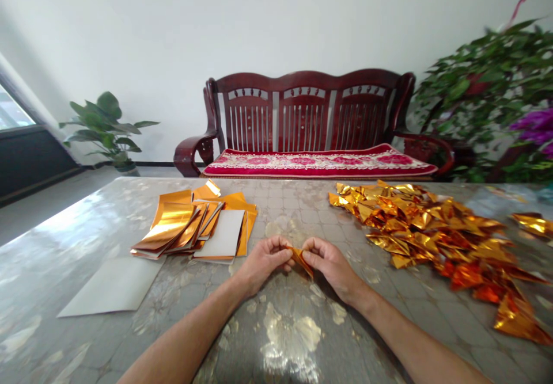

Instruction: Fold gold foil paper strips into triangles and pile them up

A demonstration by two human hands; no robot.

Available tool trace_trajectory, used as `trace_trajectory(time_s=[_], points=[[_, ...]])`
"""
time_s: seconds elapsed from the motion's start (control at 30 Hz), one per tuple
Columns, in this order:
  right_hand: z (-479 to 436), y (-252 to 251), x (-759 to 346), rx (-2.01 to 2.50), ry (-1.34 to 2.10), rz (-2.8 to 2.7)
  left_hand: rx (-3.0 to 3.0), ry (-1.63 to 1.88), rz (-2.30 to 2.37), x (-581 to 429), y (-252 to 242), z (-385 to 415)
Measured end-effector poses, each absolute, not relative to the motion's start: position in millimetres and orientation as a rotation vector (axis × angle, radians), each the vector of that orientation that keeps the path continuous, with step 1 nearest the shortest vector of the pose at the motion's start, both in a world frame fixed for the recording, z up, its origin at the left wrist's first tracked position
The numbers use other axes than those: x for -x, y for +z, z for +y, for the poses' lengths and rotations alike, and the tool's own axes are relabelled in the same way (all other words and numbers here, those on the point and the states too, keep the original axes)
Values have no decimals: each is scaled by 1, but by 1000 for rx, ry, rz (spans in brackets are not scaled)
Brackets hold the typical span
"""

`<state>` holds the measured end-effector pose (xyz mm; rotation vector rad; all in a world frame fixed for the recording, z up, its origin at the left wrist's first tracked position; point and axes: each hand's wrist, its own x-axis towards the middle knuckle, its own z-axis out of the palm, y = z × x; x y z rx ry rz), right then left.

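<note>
My left hand (264, 262) and my right hand (330, 266) meet at the middle of the table, both pinching a small folded piece of gold foil paper (301, 259) between their fingertips. The piece is held just above the tabletop (280, 326). To the left lies a loose stack of flat gold foil sheets (190, 225), some turned white side up. To the right spreads a pile of several folded gold foil pieces (432, 234).
A single white sheet (114, 286) lies flat at the left front. One folded gold piece (533, 224) sits apart at the far right. Behind the table stand a dark red wooden bench (311, 125) with a red cushion and potted plants on both sides.
</note>
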<state>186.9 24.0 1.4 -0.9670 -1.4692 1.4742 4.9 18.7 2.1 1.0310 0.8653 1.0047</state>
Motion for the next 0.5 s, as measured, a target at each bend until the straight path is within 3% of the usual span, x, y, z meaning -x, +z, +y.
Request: trace_trajectory(time_s=[0.5], points=[[24,1,-186,986,1418,-1534,-1077,1019,941,-5,4,19]])
